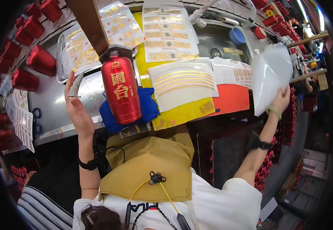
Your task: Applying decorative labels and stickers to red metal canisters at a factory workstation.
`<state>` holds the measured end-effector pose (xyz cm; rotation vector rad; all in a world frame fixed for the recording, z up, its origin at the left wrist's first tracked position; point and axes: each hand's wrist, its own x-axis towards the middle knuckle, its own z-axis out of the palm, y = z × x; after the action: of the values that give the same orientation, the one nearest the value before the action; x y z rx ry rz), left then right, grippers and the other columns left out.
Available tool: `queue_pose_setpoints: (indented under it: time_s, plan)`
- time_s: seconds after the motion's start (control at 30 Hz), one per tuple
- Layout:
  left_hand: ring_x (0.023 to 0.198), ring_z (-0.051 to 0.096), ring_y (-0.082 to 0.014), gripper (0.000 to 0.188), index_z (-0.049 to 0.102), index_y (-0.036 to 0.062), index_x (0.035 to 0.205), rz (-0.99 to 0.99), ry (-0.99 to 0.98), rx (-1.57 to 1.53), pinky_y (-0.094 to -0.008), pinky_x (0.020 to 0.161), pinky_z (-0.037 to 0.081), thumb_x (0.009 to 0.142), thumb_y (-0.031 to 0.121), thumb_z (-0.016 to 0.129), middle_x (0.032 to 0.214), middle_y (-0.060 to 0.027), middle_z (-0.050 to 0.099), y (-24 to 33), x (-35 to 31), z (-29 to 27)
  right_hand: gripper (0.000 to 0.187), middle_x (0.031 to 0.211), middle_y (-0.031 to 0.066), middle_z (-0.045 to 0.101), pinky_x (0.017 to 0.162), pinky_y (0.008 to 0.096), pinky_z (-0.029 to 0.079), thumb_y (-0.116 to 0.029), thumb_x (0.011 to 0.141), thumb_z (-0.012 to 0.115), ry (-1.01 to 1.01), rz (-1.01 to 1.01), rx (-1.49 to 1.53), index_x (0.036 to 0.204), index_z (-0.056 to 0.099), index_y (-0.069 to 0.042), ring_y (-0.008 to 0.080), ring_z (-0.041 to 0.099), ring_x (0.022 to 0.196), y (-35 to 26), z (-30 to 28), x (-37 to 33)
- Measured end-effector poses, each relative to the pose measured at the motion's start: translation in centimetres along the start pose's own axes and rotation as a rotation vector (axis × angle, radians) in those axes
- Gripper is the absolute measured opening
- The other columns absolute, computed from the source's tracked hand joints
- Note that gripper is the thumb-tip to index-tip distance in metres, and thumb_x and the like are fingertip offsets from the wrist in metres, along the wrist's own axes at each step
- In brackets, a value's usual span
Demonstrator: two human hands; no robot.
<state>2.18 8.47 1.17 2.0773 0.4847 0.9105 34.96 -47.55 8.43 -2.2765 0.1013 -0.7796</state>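
A glossy red bottle with raised gold lettering stands on a bunched blue cloth at the table's front edge. My left hand is just left of the bottle, apart from it, fingers stretched out and nothing in them; pale covers wrap some fingertips. Out to the far right, my right hand grips a translucent white sheet by its lower right edge. In front of me, a white sheet with curved gold strips lies on a yellow mat.
Sheets of gold decals lie farther back, and others rest on a metal tray. A sink holds a blue bowl. Several red bottles stand at left near blue-handled scissors. A brown post rises behind the bottle.
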Motion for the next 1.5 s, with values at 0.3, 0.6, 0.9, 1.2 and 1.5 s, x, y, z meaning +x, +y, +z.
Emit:
queue_pose_setpoints:
  time_s: [0.3, 0.6, 0.9, 1.2, 1.5]
  plan:
    - [0.147, 0.041, -0.0314, 0.084, 0.057, -0.0043, 0.140, 0.025, 0.008, -0.167, -0.0439, 0.121, 0.030, 0.108, 0.063, 0.018, 0.156, -0.0193, 0.044, 2.0, 0.3, 1.7, 0.040, 0.131, 0.0239, 0.066, 0.100, 0.0440, 0.050, -0.014, 0.100, 0.058, 0.336, 0.341, -0.323, 0.137, 0.058, 0.001, 0.0374, 0.065, 0.116, 20.1, -6.4, -9.6]
    - [0.146, 0.041, -0.0310, 0.081, 0.055, -0.0059, 0.141, 0.008, 0.032, -0.096, -0.0439, 0.122, 0.030, 0.109, 0.059, 0.019, 0.157, -0.0193, 0.042, 2.3, -0.6, 1.6, 0.024, 0.104, 0.0099, 0.072, 0.087, 0.0338, 0.054, -0.010, 0.102, 0.057, -0.218, -0.183, 0.263, 0.120, 0.068, -0.001, 0.0210, 0.068, 0.091, 2.2, 13.1, -2.7]
    - [0.143, 0.044, -0.0335, 0.078, 0.058, -0.0067, 0.139, 0.055, 0.076, 0.043, -0.0448, 0.119, 0.031, 0.110, 0.057, 0.022, 0.155, -0.0207, 0.044, 3.1, -0.2, 0.5, 0.023, 0.100, 0.0083, 0.069, 0.076, 0.0384, 0.059, -0.010, 0.096, 0.058, -0.853, 0.652, 0.353, 0.114, 0.072, -0.007, 0.0186, 0.066, 0.084, -3.9, 33.3, 0.5]
    - [0.146, 0.041, -0.0322, 0.080, 0.056, -0.0070, 0.140, -0.062, 0.056, 0.012, -0.0452, 0.120, 0.031, 0.109, 0.059, 0.021, 0.156, -0.0193, 0.042, 1.5, -0.7, 0.2, 0.045, 0.090, 0.0103, 0.070, 0.073, 0.0361, 0.056, -0.043, 0.093, 0.075, -1.316, 0.288, 0.519, 0.100, 0.071, 0.000, 0.0233, 0.067, 0.075, -11.4, 32.3, -0.7]
    - [0.147, 0.039, -0.0324, 0.085, 0.052, -0.0070, 0.143, 0.026, -0.006, 0.039, -0.0455, 0.121, 0.031, 0.108, 0.063, 0.020, 0.158, -0.0198, 0.039, 3.6, -0.1, 0.8, 0.063, 0.092, 0.0099, 0.073, 0.078, 0.0332, 0.055, -0.056, 0.070, 0.090, -1.119, 0.036, -0.226, 0.098, 0.074, -0.002, 0.0209, 0.071, 0.086, -10.6, 36.4, -2.8]
